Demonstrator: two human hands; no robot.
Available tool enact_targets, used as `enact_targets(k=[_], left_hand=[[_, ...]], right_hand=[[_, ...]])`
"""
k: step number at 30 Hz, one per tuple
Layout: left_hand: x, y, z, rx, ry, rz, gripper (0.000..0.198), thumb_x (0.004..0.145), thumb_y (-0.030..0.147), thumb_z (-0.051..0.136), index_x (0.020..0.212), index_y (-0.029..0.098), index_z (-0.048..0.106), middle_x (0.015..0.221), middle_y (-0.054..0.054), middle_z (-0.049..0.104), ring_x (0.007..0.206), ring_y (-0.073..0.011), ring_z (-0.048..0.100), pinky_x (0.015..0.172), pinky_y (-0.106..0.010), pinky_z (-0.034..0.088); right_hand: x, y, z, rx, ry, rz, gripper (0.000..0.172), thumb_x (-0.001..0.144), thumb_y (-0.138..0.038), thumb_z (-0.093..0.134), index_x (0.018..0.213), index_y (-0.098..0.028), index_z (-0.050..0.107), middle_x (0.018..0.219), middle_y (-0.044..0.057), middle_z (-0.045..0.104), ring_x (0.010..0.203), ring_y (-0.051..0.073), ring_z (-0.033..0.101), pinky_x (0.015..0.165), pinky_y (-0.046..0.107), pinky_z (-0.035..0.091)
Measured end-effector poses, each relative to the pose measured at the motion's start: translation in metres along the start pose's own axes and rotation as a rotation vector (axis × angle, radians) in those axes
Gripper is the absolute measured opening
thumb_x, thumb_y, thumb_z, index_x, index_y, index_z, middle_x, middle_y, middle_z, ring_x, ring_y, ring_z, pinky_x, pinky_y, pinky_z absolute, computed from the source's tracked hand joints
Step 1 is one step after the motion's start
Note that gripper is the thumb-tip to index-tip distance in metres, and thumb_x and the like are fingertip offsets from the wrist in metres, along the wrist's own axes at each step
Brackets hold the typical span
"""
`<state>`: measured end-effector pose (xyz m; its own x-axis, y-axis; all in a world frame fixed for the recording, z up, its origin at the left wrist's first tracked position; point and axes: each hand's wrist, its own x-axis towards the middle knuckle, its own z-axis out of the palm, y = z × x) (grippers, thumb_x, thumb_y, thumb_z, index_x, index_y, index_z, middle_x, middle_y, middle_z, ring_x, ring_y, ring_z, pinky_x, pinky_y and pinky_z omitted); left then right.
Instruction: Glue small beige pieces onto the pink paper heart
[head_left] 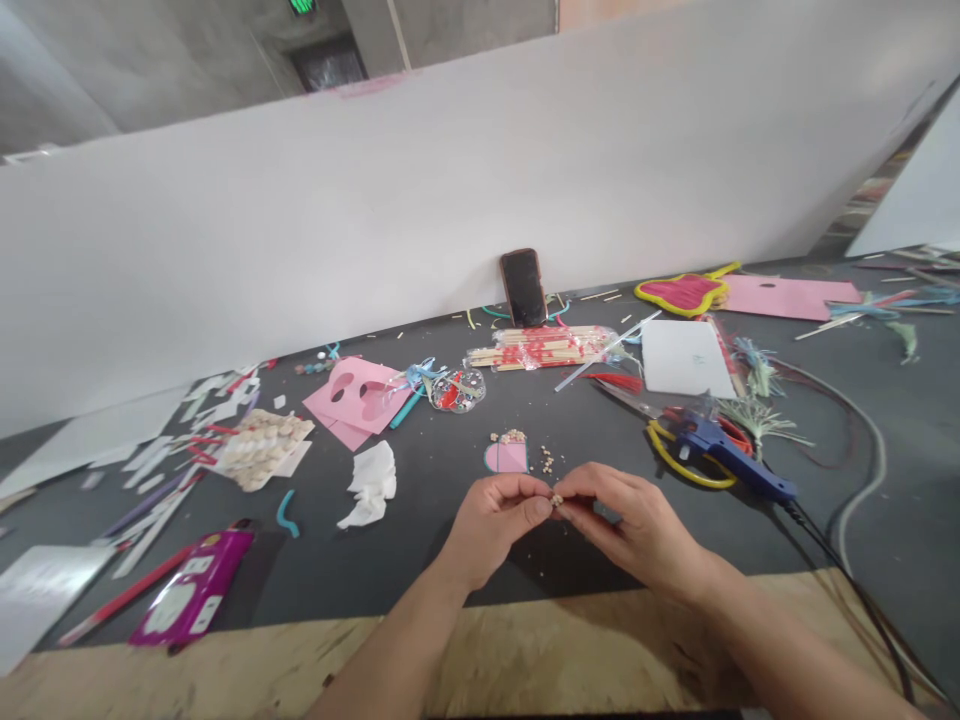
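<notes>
The person's left hand [491, 528] and right hand [639, 528] meet above the near part of the dark grey desk [439, 465], the tips of thumb and forefinger on each side pinching a tiny cluster of beige, bead-like bits [557, 500] between them; the other fingers are partly hidden, so how tightly they curl cannot be told. A small pink panel with a teal edge [508, 459], rounded at its left end and straight at its right, lies flat on the desk beyond the fingers and to their left. It looks slightly wider from side to side than from near to far, though the view leaves its long axis uncertain. The left hand is the nearer one, its forefinger passing just in front of the panel's near edge without visibly touching it. A row of similar beige pieces [513, 437] sits along the panel's far edge, while a loose scatter of beige crumbs [547, 460] lies on the desk just right of the panel, directly beyond the pinched tips. Well apart on the right lies a blue glue gun [724, 453], on the right hand's side; a crumpled white tissue [373, 484] lies left of the panel.
</notes>
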<state>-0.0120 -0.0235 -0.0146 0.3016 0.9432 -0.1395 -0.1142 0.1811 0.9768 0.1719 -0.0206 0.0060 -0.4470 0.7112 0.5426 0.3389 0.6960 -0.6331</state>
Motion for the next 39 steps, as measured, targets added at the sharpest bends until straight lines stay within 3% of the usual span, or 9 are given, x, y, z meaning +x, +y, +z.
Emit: enact_targets(k=[22, 28, 39], left_hand=[[-0.0009, 0.0059, -0.0013, 0.038, -0.064, -0.004, 0.018, 0.075, 0.033, 0.07, 0.077, 0.015, 0.07, 0.075, -0.003, 0.069, 0.071, -0.0132, 0.059, 0.07, -0.024, 0.045], [0.0001, 0.0033, -0.001, 0.06, 0.013, 0.005, 0.015, 0.075, 0.03, 0.07, 0.079, 0.015, 0.071, 0.074, -0.002, 0.071, 0.069, -0.0123, 0.059, 0.068, -0.023, 0.044], [-0.0017, 0.0057, 0.0007, -0.022, -0.035, -0.013, 0.014, 0.075, 0.029, 0.07, 0.077, 0.015, 0.071, 0.077, -0.002, 0.071, 0.071, -0.0114, 0.06, 0.07, -0.022, 0.044]], right_hand=[[-0.0007, 0.0024, -0.0001, 0.006, -0.069, 0.014, 0.008, 0.089, -0.018, 0.053, 0.092, -0.02, 0.061, 0.078, 0.002, 0.068, 0.068, 0.011, 0.063, 0.062, 0.019, 0.049], [-0.0021, 0.0041, 0.0004, -0.007, -0.042, 0.057, 0.007, 0.089, -0.02, 0.054, 0.092, -0.021, 0.06, 0.079, 0.002, 0.068, 0.069, 0.011, 0.063, 0.062, 0.019, 0.049], [-0.0022, 0.0039, 0.0007, 0.009, -0.05, 0.08, 0.007, 0.088, -0.019, 0.054, 0.091, -0.021, 0.06, 0.079, 0.001, 0.066, 0.069, 0.011, 0.062, 0.062, 0.019, 0.049]])
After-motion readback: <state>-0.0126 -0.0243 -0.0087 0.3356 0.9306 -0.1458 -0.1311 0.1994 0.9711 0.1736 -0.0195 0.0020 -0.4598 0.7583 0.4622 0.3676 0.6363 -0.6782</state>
